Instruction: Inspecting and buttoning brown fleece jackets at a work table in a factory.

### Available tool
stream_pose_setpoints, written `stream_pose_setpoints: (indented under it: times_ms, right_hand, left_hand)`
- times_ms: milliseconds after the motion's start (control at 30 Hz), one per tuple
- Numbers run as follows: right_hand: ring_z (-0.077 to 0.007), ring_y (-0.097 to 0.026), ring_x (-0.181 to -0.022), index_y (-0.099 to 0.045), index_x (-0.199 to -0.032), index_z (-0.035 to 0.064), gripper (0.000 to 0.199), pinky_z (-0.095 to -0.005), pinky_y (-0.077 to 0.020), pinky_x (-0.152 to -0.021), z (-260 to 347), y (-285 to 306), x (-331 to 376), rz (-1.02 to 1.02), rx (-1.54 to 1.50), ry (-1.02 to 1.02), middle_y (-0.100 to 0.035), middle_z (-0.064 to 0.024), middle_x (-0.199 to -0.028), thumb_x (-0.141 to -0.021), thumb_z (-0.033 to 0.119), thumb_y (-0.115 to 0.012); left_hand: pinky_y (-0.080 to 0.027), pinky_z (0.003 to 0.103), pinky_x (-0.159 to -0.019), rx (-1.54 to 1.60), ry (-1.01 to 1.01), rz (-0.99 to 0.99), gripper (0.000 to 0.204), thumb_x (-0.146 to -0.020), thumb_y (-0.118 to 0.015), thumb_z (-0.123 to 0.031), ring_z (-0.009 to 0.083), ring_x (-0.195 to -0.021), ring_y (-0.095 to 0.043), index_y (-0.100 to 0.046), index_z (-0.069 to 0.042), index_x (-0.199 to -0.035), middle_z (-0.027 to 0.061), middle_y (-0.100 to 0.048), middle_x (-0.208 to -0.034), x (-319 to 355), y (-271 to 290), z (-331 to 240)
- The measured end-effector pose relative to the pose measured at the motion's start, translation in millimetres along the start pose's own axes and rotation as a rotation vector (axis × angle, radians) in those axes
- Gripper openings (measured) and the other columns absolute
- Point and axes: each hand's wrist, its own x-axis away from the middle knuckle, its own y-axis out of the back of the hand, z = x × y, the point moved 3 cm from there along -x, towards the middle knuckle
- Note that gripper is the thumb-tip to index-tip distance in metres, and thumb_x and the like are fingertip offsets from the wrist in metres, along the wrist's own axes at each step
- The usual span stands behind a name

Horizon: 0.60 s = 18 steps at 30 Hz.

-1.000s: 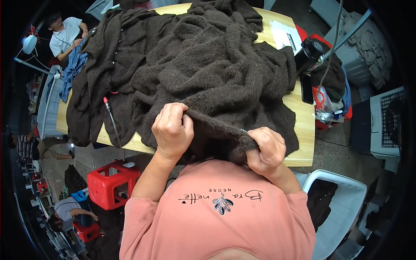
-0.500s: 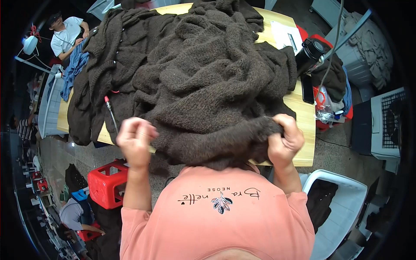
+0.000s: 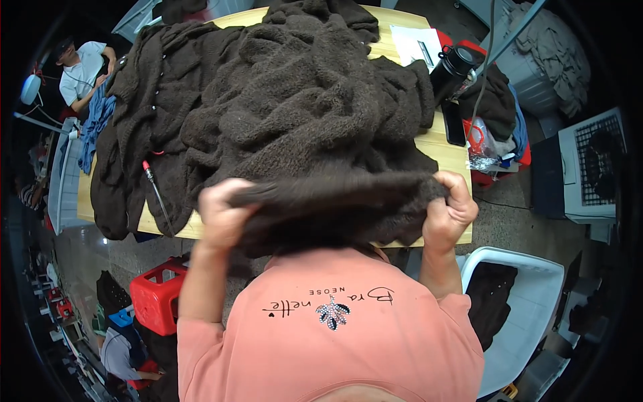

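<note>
A large dark brown knit garment (image 3: 301,114) lies bunched over the wooden table (image 3: 459,214). Its near edge is lifted and stretched between my two hands, blurred by motion. My left hand (image 3: 224,211) is closed on the left end of that edge. At the right end, my right hand (image 3: 452,208) pinches the fabric with thumb and fingers. Another dark brown buttoned garment (image 3: 144,87) lies to the left. On it rests a thin tool with a red end (image 3: 151,177), left of my left hand.
At the table's right stand a black flask (image 3: 452,70) and a phone (image 3: 454,124), beside a paper sheet (image 3: 415,43). A white bin (image 3: 529,301) with dark cloth is at lower right. A red stool (image 3: 157,295) stands lower left. Other people sit at the left.
My left hand has come inward and closed on the garment's left end. The near edge is now pulled taut and raised between both hands. The whole view has shifted slightly.
</note>
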Motion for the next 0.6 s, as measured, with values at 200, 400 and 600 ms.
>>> stream_pose_setpoints:
  times_ms: [200,400,600]
  right_hand:
    - [-0.0136,-0.051,-0.061,-0.055,-0.079,-0.0044,0.015,-0.0244,-0.0424,-0.06,34,11,0,0.159,-0.115,0.091,-0.054,-0.0068,-0.069,-0.066,0.0,-0.047]
    - [-0.0064,-0.049,-0.065,-0.056,-0.075,-0.004,0.009,-0.0208,-0.0407,-0.059,-82,-63,7,0.364,-0.082,-0.255,-0.053,-0.0012,-0.067,-0.071,-0.007,-0.049]
    - [-0.005,-0.047,-0.062,-0.056,-0.077,-0.0039,0.012,-0.0207,-0.0388,-0.055,-67,-62,5,0.378,-0.026,-0.202,-0.053,-0.0021,-0.065,-0.068,-0.008,-0.049]
  left_hand:
    - [-0.043,0.029,-0.053,-0.05,-0.291,-0.044,0.026,-0.069,-0.061,-0.02,0.0146,-0.056,-0.055,-0.058,0.005,-0.066,0.0087,-0.059,-0.059,-2,74,-77]
    - [-0.047,0.037,-0.063,-0.969,-0.235,-0.273,0.015,-0.075,-0.065,-0.013,0.031,-0.064,-0.056,-0.057,0.0,-0.076,0.0134,-0.06,-0.073,-42,8,18]
    - [-0.048,0.036,-0.067,-0.504,-0.694,-0.087,0.027,-0.069,-0.071,-0.015,0.0282,-0.073,-0.058,-0.059,-0.002,-0.089,0.0125,-0.06,-0.08,-11,-73,-19]
